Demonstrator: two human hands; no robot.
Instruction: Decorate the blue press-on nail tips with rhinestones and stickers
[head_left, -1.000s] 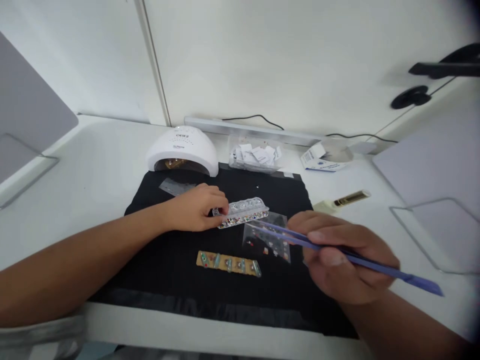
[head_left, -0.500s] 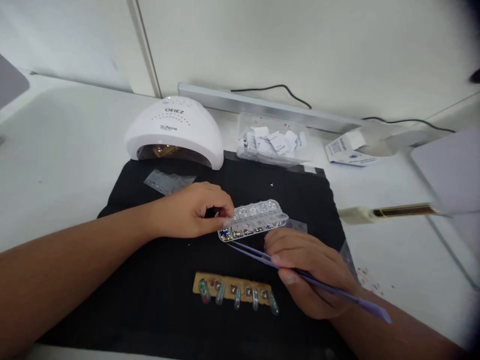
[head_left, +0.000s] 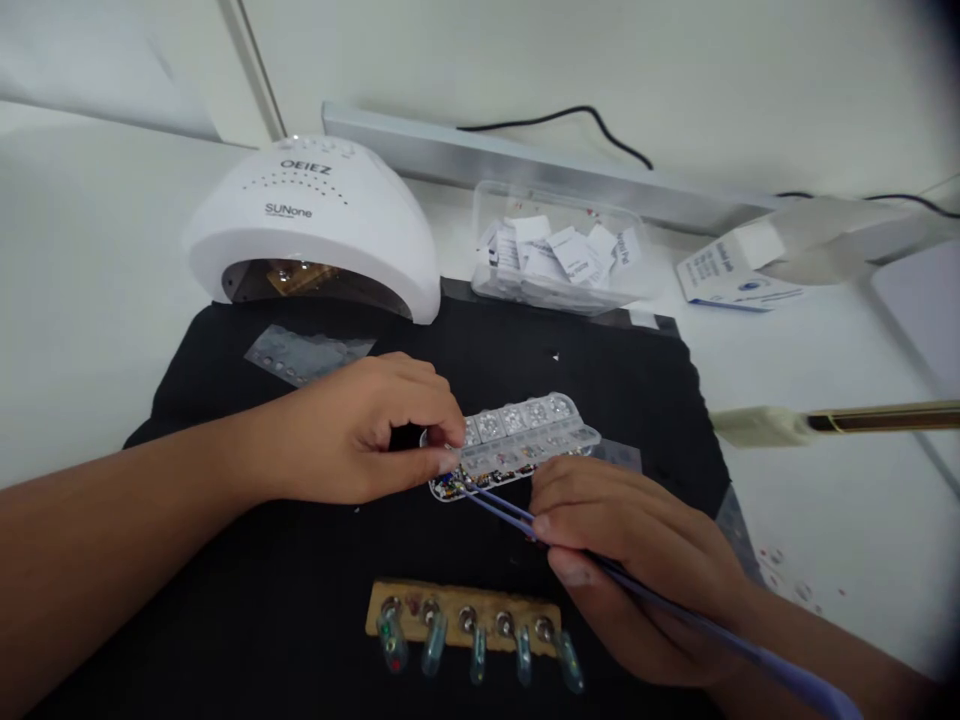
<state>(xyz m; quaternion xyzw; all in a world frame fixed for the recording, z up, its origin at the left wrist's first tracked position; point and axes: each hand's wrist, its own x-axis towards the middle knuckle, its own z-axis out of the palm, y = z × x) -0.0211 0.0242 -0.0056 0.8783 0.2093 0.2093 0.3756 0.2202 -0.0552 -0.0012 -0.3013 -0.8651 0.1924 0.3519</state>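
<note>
Head view: left hand (head_left: 360, 430) pinches the near-left end of the clear gem tray (head_left: 517, 445), mid-mat at about twelve o'clock from the nail-tip strip (head_left: 469, 625), while the right hand (head_left: 637, 570) grips purple tweezers (head_left: 510, 510), their tips at the tray's gems. Light, rigid, probably slippery plastic, best steadied by its ends; loose gems spill easily. Black mat (head_left: 247, 580) offers room at nine o'clock; the lamp (head_left: 315, 225) crowds eleven.

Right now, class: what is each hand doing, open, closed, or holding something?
Left hand: closed, fingers pinching the end of the clear bead box on the black mat.
Right hand: closed on the purple tweezers, tips at the box.
</note>
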